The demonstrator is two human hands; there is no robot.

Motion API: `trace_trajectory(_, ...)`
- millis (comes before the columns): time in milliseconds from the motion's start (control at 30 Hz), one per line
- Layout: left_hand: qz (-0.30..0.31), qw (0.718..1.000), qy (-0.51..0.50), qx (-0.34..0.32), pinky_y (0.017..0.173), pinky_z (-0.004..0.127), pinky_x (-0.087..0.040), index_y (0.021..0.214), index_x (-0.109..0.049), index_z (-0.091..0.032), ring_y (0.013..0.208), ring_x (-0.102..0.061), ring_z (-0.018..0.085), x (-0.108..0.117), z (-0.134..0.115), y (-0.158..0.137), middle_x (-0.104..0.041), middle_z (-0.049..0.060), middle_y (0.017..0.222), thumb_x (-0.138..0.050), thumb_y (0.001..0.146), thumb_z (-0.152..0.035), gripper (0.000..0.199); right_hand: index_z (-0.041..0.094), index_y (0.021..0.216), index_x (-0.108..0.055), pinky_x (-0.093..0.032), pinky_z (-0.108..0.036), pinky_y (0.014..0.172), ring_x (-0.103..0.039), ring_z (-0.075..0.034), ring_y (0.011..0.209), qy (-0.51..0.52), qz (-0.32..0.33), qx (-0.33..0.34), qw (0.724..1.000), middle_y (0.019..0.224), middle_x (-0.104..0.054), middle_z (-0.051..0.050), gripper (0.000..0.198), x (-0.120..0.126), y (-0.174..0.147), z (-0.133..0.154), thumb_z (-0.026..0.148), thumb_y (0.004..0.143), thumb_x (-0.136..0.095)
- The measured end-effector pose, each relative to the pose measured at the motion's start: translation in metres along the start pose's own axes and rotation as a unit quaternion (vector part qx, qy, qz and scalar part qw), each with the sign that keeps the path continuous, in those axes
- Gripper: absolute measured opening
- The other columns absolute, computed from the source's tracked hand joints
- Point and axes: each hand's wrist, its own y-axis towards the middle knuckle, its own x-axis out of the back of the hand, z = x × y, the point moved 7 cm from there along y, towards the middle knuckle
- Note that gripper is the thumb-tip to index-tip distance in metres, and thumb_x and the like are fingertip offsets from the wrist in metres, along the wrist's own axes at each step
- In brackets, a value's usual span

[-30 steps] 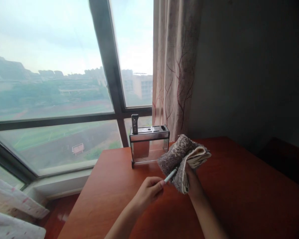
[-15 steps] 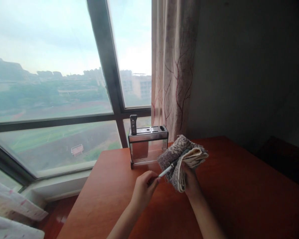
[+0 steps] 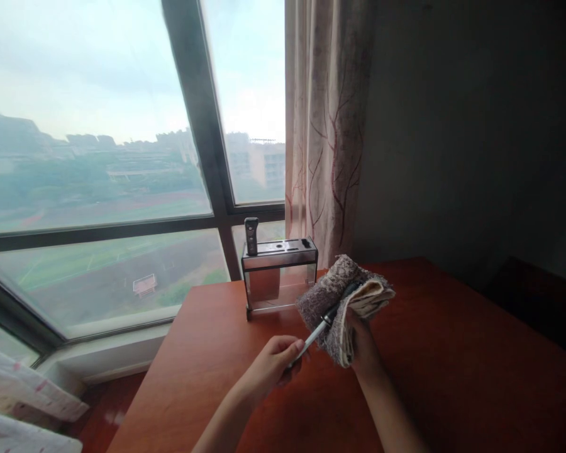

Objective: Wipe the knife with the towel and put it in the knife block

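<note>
Left hand: the left hand [image 3: 274, 365] hovers above the near part of the table, fingers pinched narrow on the pale handle of a knife [image 3: 317, 329].
Knife: it slants up and to the right from that grip, and its far end is buried in the fold of the cloth, so the blade is hidden.
Right hand: the right hand [image 3: 362, 343] is beside the left one, fingers closed on the lower edge of the cloth from beneath; much of the hand is covered by it.
Cloth: the cloth [image 3: 344, 303] is grey and fuzzy outside, cream inside, folded over the knife and raised off the table.
Table: the table [image 3: 453, 377] is reddish-brown wood, running under both arms to the window.
Rack: the rack [image 3: 279, 272] is a clear box with a metal top, standing on the far edge just behind the cloth; one dark handle [image 3: 251, 236] sticks upright from its left slot.
Curtain: the curtain [image 3: 327, 126] hangs behind the rack, to its right.
Window: the window [image 3: 99, 157] fills the left.
</note>
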Motion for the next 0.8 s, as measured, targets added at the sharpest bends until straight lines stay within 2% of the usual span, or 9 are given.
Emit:
trace_trajectory(100, -0.062, 0.994, 0.077, -0.04, 0.037, 0.02, -0.019, 0.073, -0.062, -0.013, 0.037, -0.029, 0.006, 0.01, -0.002, 0.005, -0.046, -0.004, 0.048, -0.057, 0.08, -0.054, 0.041, 0.032, 0.105, -0.066, -0.057, -0.037, 0.08, -0.068, -0.023, 0.095, 0.031, -0.025, -0.004, 0.999, 0.105, -0.073, 0.0, 0.04, 0.003, 0.0, 0.002, 0.037, 0.068, -0.077)
trace_trajectory(167, -0.125, 0.973, 0.171, -0.087, 0.042, 0.021, -0.028, 0.073, -0.065, -0.013, 0.043, -0.039, 0.009, 0.019, -0.007, 0.005, -0.054, 0.0, 0.054, -0.058, 0.082, -0.048, 0.036, 0.031, 0.103, -0.066, -0.056, -0.038, 0.082, -0.067, -0.024, 0.099, 0.04, -0.037, -0.003, 0.999, 0.106, -0.073, 0.0, 0.036, 0.006, 0.002, 0.005, 0.04, 0.069, -0.075)
trace_trajectory(233, -0.194, 0.926, 0.289, -0.147, 0.05, 0.023, -0.035, 0.076, -0.068, -0.015, 0.052, -0.048, 0.012, 0.026, -0.018, 0.0, -0.06, 0.003, 0.063, -0.058, 0.084, -0.041, 0.029, 0.031, 0.101, -0.067, -0.056, -0.037, 0.084, -0.066, -0.023, 0.103, 0.04, -0.046, 0.003, 0.998, 0.107, -0.073, 0.001, 0.033, 0.009, 0.004, 0.008, 0.043, 0.071, -0.074)
trace_trajectory(300, -0.255, 0.856, 0.403, -0.2, 0.057, 0.024, -0.038, 0.081, -0.07, -0.019, 0.06, -0.054, 0.014, 0.027, -0.028, -0.01, -0.064, 0.004, 0.07, -0.056, 0.086, -0.037, 0.024, 0.032, 0.1, -0.066, -0.056, -0.036, 0.086, -0.064, -0.022, 0.107, 0.041, -0.052, 0.007, 0.998, 0.109, -0.072, 0.003, 0.033, 0.011, 0.006, 0.01, 0.045, 0.071, -0.073)
trace_trajectory(400, -0.299, 0.762, 0.512, -0.26, 0.064, 0.026, -0.04, 0.094, -0.07, -0.023, 0.071, -0.06, 0.018, 0.021, -0.038, -0.024, -0.067, 0.005, 0.081, -0.052, 0.09, -0.032, 0.021, 0.033, 0.102, -0.065, -0.054, -0.035, 0.09, -0.062, -0.02, 0.11, 0.037, -0.058, 0.014, 0.998, 0.11, -0.071, 0.005, 0.033, 0.01, 0.006, 0.012, 0.045, 0.072, -0.073)
trace_trajectory(500, -0.297, 0.727, 0.55, -0.285, 0.066, 0.026, -0.039, 0.096, -0.069, -0.024, 0.074, -0.062, 0.019, 0.015, -0.042, -0.03, -0.068, 0.005, 0.081, -0.052, 0.09, -0.03, 0.019, 0.033, 0.107, -0.063, -0.053, -0.036, 0.092, -0.063, -0.02, 0.109, 0.015, -0.064, 0.03, 0.997, 0.109, -0.071, 0.005, 0.037, 0.008, 0.006, 0.013, 0.045, 0.073, -0.072)
trace_trajectory(600, -0.258, 0.769, 0.524, -0.261, 0.061, 0.025, -0.037, 0.091, -0.068, -0.022, 0.067, -0.06, 0.017, 0.015, -0.042, -0.026, -0.066, 0.005, 0.076, -0.05, 0.091, -0.032, 0.021, 0.032, 0.113, -0.061, -0.055, -0.039, 0.089, -0.064, -0.023, 0.106, 0.0, -0.07, 0.044, 0.997, 0.111, -0.071, 0.002, 0.044, 0.008, 0.005, 0.017, 0.042, 0.072, -0.074)
trace_trajectory(700, -0.193, 0.846, 0.443, -0.225, 0.059, 0.025, -0.036, 0.087, -0.068, -0.019, 0.063, -0.056, 0.015, 0.015, -0.038, -0.017, -0.064, 0.004, 0.073, -0.046, 0.093, -0.037, 0.029, 0.033, 0.11, -0.063, -0.056, -0.04, 0.086, -0.064, -0.025, 0.107, -0.006, -0.055, 0.048, 0.997, 0.114, -0.07, 0.001, 0.044, 0.007, 0.004, 0.02, 0.043, 0.069, -0.074)
trace_trajectory(800, -0.125, 0.935, 0.298, -0.149, 0.051, 0.024, -0.03, 0.073, -0.065, -0.015, 0.051, -0.044, 0.012, 0.013, -0.024, -0.006, -0.053, 0.0, 0.055, -0.048, 0.089, -0.048, 0.041, 0.033, 0.101, -0.067, -0.056, -0.038, 0.085, -0.064, -0.025, 0.108, -0.007, -0.05, 0.049, 0.998, 0.109, -0.072, 0.0, 0.038, 0.007, 0.003, 0.022, 0.048, 0.067, -0.075)
